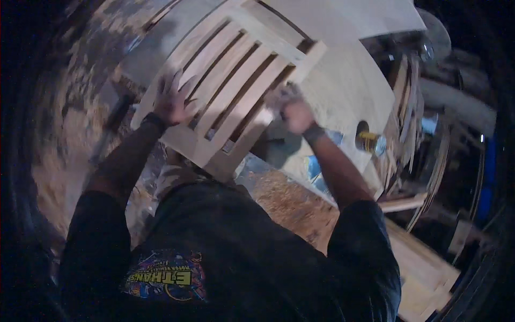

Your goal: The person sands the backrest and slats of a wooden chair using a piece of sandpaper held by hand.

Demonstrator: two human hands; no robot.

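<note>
A pale wooden slatted panel (238, 80), with several parallel slats set into a wider frame, lies tilted in front of me on a work surface. My left hand (176, 101) rests on its left side, fingers spread over the wood. At the panel's right edge is my right hand (294, 110), blurred, its fingers curled in against the wood. Something greyish seems to be under those fingers, but its kind does not show.
A pale board (348, 80) lies under and right of the panel. On it stands a small yellow-and-silver can (371, 143). Scrap wood strips (410, 107) pile up at the right. Sawdust (289, 201) covers the ground; a long wooden plank (421, 268) lies lower right.
</note>
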